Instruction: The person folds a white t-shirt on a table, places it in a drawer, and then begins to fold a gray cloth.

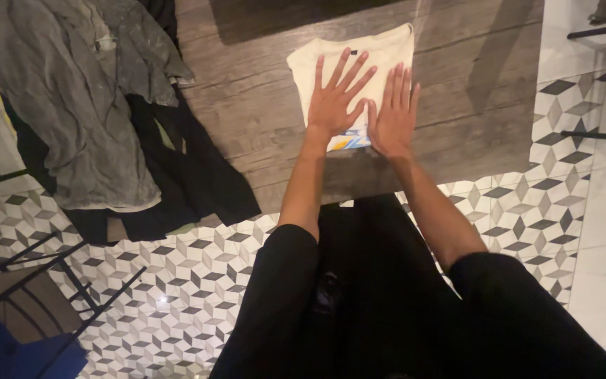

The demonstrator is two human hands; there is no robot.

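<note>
Both hands flat on folded cream shirt (359,63).
I had left hand (334,105) fingers splayed, right hand (393,119) fingers together, palms down side by side, gripping nothing, on wooden table (261,119).

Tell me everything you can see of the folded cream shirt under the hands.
The cream shirt is soft cloth, folded into a compact rectangle, lying flat on the wooden table. A blue and yellow print shows at its near edge. The left hand and right hand press flat on it, fingers spread.
</note>
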